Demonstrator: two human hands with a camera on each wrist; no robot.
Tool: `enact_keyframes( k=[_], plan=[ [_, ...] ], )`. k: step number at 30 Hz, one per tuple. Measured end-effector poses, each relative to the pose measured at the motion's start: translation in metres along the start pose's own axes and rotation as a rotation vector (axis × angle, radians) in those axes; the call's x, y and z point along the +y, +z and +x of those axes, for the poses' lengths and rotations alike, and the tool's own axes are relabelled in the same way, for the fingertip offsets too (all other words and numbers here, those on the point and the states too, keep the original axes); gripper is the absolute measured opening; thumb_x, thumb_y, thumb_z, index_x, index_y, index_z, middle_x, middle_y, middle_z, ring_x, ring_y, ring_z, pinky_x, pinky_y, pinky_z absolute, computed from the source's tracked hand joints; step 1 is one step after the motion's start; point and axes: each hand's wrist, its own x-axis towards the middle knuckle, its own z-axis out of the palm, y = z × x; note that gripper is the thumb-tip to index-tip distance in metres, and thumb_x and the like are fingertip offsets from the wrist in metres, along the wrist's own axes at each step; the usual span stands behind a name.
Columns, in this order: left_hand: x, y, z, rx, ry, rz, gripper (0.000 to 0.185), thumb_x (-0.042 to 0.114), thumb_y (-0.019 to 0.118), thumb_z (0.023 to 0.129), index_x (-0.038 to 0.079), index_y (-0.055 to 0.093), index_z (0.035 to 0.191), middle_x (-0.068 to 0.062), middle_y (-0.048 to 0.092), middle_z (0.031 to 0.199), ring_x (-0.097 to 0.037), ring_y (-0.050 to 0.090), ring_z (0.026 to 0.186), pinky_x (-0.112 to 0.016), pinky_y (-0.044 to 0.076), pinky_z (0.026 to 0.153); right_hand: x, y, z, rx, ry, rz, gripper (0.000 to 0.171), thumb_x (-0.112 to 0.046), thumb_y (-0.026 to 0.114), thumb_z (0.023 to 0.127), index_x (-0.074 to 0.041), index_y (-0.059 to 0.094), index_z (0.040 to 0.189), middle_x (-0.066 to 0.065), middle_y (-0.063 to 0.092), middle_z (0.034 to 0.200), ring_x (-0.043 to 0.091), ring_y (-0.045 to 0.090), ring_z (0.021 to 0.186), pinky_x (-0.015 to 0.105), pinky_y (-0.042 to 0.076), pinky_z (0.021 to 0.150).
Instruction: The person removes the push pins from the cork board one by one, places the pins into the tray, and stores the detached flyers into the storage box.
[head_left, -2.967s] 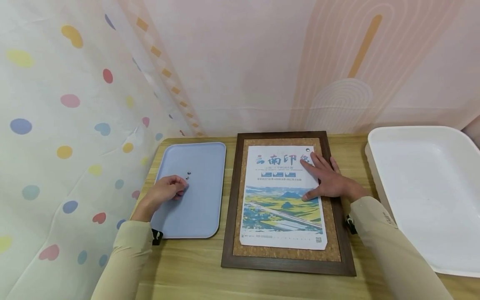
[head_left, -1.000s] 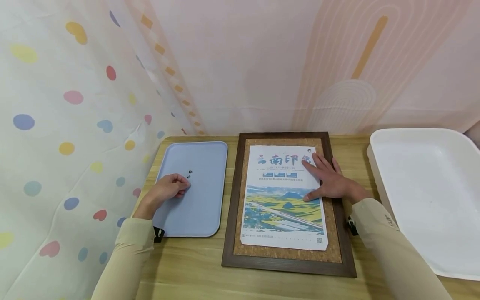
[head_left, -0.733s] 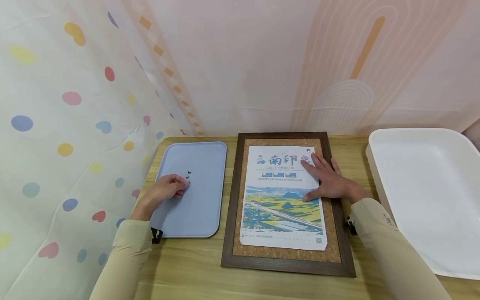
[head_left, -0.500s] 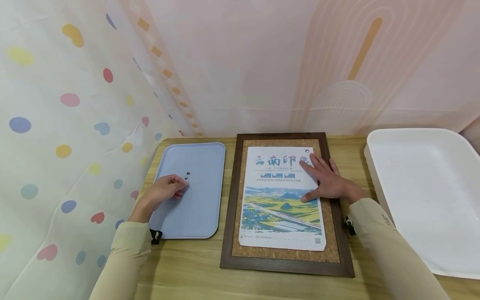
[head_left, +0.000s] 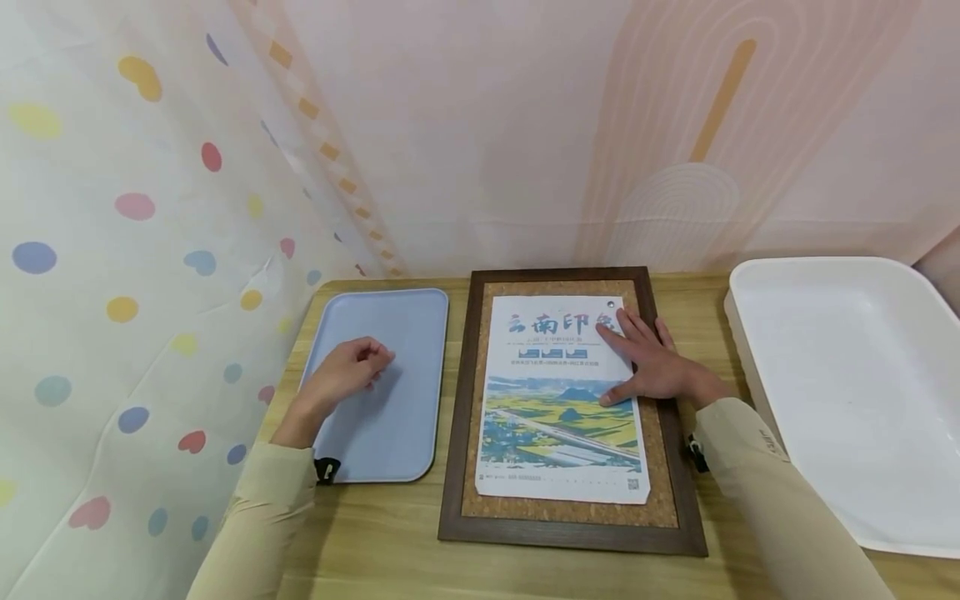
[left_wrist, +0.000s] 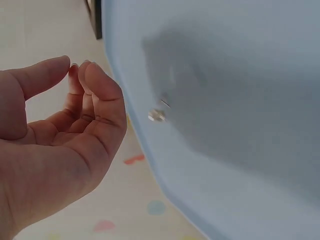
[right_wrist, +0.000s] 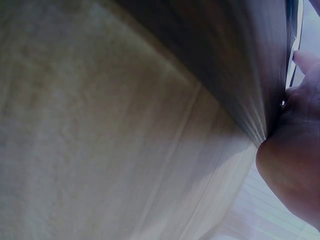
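My left hand (head_left: 348, 375) hovers over the blue tray (head_left: 412, 450), fingers curled and thumb tip close to the fingertips. I cannot tell whether something small sits between them. In the left wrist view, a shiny thumbtack (left_wrist: 156, 115) with a thin needle lies on the tray beyond the fingers. My right hand (head_left: 652, 371) rests spread on a printed poster (head_left: 558, 483) with a landscape picture. That poster lies on a cork board (head_left: 525, 502) in a dark brown frame (head_left: 570, 533). A silver thumbtack (head_left: 611, 305) sits in its upper right corner.
A white basin (head_left: 862, 400) stands to the right of the framed board. Wood-grain tabletop (head_left: 375, 542) shows in front of the tray and board. A wall of patterned fabric (head_left: 480, 125) rises behind the table, and dotted fabric (head_left: 165, 292) at the left.
My left hand has risen off the tray and shifted slightly up and right. It now covers the spot where two thumbtacks showed in the head view. The right hand has stayed on the poster.
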Motion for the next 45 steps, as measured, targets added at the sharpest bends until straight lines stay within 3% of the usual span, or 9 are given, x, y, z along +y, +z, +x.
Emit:
enact_keyframes(
  k=[14, 21, 32, 45],
  plan=[
    [0.047, 0.032, 0.021, -0.060, 0.088, 0.006, 0.027, 0.022, 0.053, 0.102, -0.003, 0.060, 0.111, -0.020, 0.061, 0.101, -0.032, 0.059, 0.089, -0.035, 0.053, 0.074, 0.003, 0.001, 0.001, 0.007, 0.001, -0.007, 0.117, -0.055, 0.080, 0.074, -0.011, 0.013, 0.159, 0.020, -0.013, 0.164, 0.037, -0.017, 0.150, 0.060, -0.020, 0.111],
    [0.077, 0.055, 0.037, -0.123, 0.168, 0.006, 0.023, 0.020, 0.052, 0.102, 0.000, 0.062, 0.108, -0.016, 0.061, 0.097, -0.023, 0.053, 0.076, -0.036, 0.047, 0.069, 0.002, -0.001, 0.002, 0.012, 0.004, -0.005, 0.116, -0.053, 0.081, 0.074, -0.010, 0.014, 0.159, 0.021, -0.012, 0.164, 0.037, -0.016, 0.150, 0.060, -0.020, 0.111],
    [0.114, 0.094, 0.064, -0.224, 0.178, -0.048, 0.023, 0.022, 0.055, 0.102, 0.004, 0.063, 0.115, -0.018, 0.063, 0.105, -0.034, 0.060, 0.090, -0.044, 0.053, 0.078, 0.008, -0.001, 0.003, 0.020, 0.011, -0.006, 0.117, -0.055, 0.081, 0.073, -0.011, 0.014, 0.159, 0.021, -0.011, 0.164, 0.038, -0.015, 0.150, 0.060, -0.020, 0.112],
    [0.137, 0.120, 0.088, -0.217, 0.161, -0.028, 0.021, 0.025, 0.058, 0.101, 0.010, 0.065, 0.112, -0.011, 0.063, 0.106, -0.024, 0.059, 0.088, -0.036, 0.055, 0.077, 0.009, -0.002, -0.001, 0.027, 0.010, -0.013, 0.117, -0.054, 0.082, 0.073, -0.011, 0.015, 0.159, 0.020, -0.010, 0.164, 0.037, -0.015, 0.150, 0.060, -0.019, 0.112]
  ],
)
